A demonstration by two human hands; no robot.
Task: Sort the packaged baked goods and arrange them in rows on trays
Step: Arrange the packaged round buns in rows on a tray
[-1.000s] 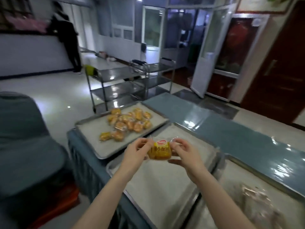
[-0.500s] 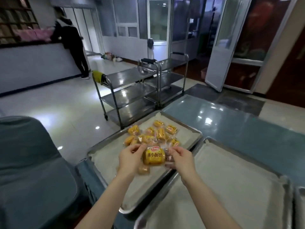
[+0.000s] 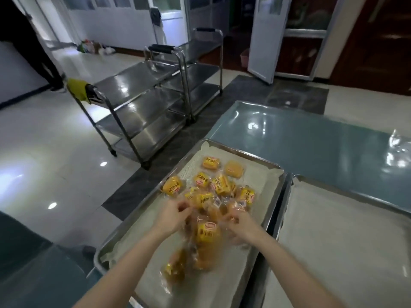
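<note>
- The packet (image 3: pixel 208 232) had come down. Half a second earlier both hands held it up above the tray (image 3: pixel 264 185); now it lay low at the tray's near middle, against the near edge of the pile (image 3: pixel 213 187).
- The left hand (image 3: pixel 173 211) was over the pile's near-left edge with its fingers curled in, pinching clear wrapper.
- The right hand (image 3: pixel 241 223) was over the near-right edge, fingers likewise curled on film. Motion blur made it hard to be sure, but both seemed to grip the ends of that one packet rather than a neighbour.
- More packets trailed toward the tray's near rim, too smeared to count or to tell whether they were joined.
- The second tray (image 3: pixel 344 230), just right of the first, showed only its paper lining.
- Judged from that, no row had been started — the packet had been brought back to the heap, so sorting was at its beginning and the arranging was all ahead.
- A steel trolley (image 3: pixel 142 103) stood on the floor beyond the tray's far-left side.
</note>
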